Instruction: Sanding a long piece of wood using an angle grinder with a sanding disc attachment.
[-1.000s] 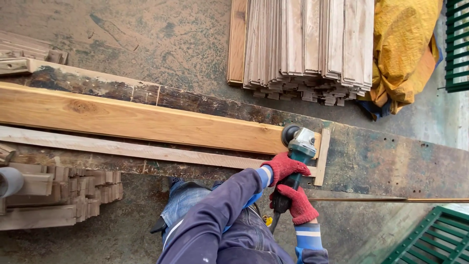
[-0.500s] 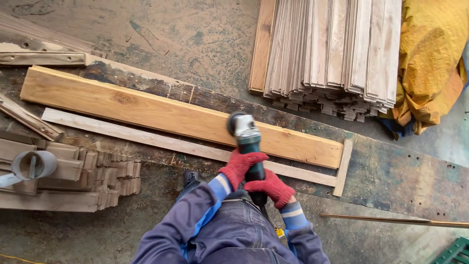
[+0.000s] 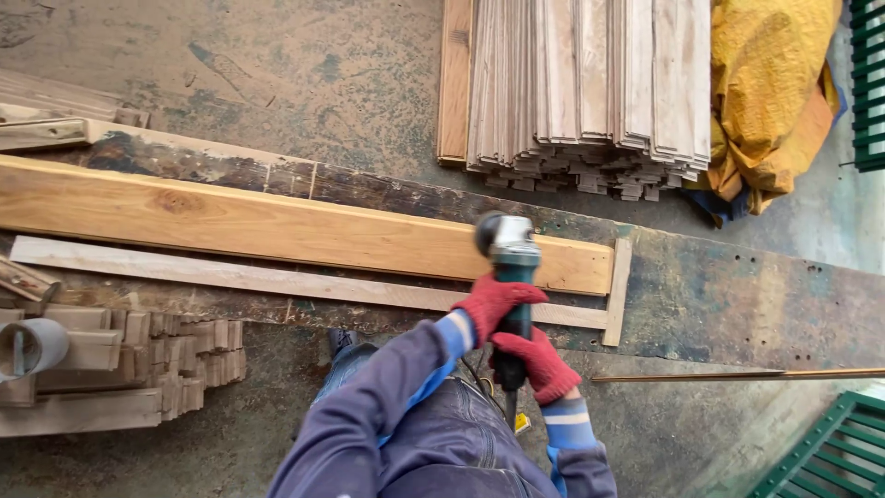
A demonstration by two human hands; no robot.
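Observation:
I hold a green and silver angle grinder [image 3: 510, 256] with both hands in red gloves. My left hand [image 3: 493, 302] wraps the body just behind the head. My right hand [image 3: 536, 365] grips the dark rear handle. The grinder's head rests on the near edge of a long yellowish wooden plank [image 3: 277, 226] lying on a dark stained bench board [image 3: 719, 295]. A thin pale strip [image 3: 230, 277] runs along the plank's near side, and a short upright strip [image 3: 616, 290] stops its right end.
A stack of pale wooden slats [image 3: 581, 92] stands behind the bench, beside a yellow tarp [image 3: 765, 92]. Short wood offcuts [image 3: 129, 360] and a grey pipe piece [image 3: 32, 346] lie at left. A thin rod [image 3: 737, 375] lies at right, green grilles [image 3: 820, 452] beyond.
The grinder went left along the plank from its right end, then came partway back right. Both hands kept their grip. The camera view swung left and returned.

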